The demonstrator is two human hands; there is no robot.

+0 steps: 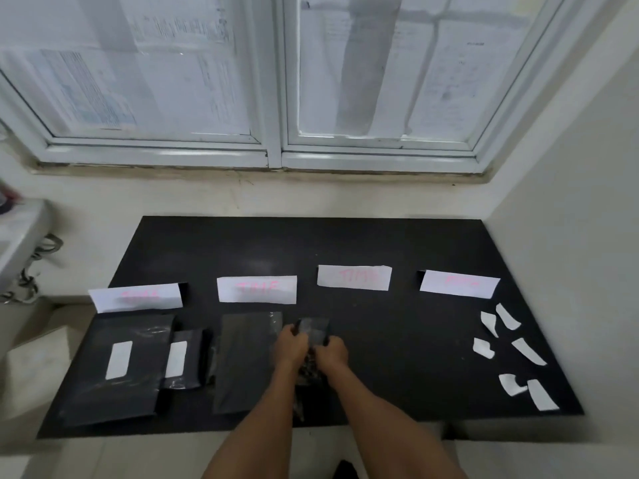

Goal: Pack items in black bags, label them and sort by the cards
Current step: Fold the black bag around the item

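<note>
Both hands meet over the middle of the black mat [397, 243]. My left hand [289, 345] and my right hand [332, 350] each grip a side of a small black bag [313, 329], with a dark patterned item [307, 371] hanging below between my wrists. Four white cards with pink writing stand in a row: far left card [135, 297], second card [257, 289], third card [354, 277], far right card [459, 283]. A large labelled black bag [114, 368] and a smaller labelled bag [181, 357] lie under the far left card. An unlabelled black bag [242, 361] lies under the second card.
Several loose white labels [515, 354] are scattered on the mat's right side. A window with papers [276, 81] is behind the mat, a white wall [570, 236] to the right. A white unit with cables [24, 250] stands at the left.
</note>
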